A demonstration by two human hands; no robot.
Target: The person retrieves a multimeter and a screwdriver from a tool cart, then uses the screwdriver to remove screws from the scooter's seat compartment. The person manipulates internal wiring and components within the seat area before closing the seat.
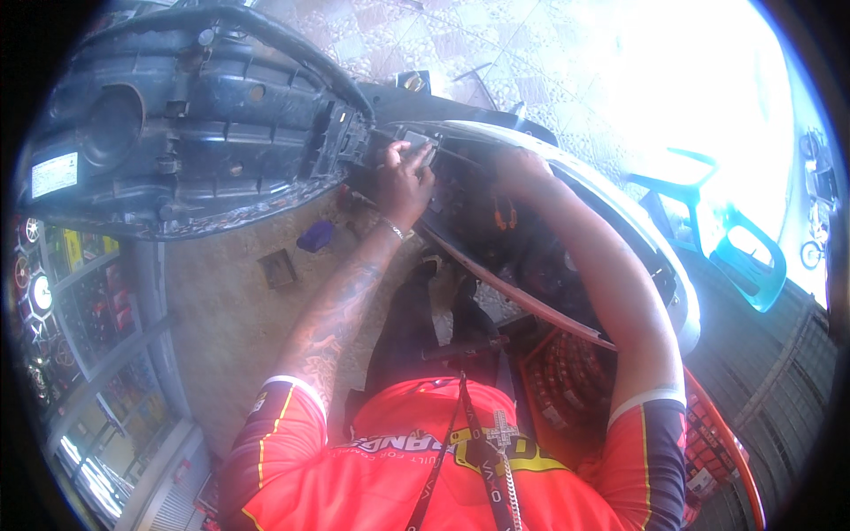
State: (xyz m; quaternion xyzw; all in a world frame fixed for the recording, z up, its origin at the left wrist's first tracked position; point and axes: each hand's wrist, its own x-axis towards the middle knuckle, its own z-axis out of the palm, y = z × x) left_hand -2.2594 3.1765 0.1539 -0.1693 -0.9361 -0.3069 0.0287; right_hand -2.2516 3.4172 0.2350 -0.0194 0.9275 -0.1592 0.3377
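A scooter's seat (190, 124) is tipped up to the left, its black underside showing. The open body (567, 159) of the scooter lies beside it, with a pale rim around a dark cavity. At the seat's hinge end, my left hand (405, 181) has its fingers bent over a small grey metal plate (418, 140). My right hand (524, 173) is closed at the cavity's far side. A thin metal rod (460, 160) runs from it toward the plate; its handle is hidden. Orange-handled pliers (506, 217) rest inside the cavity, below my right hand.
A turquoise plastic chair (748, 265) stands at the right. A red crate (708, 442) with packed goods is by my right side. A glass display case (97, 327) stands at the left. A purple object (315, 236) and a small brown box (278, 269) lie on the floor.
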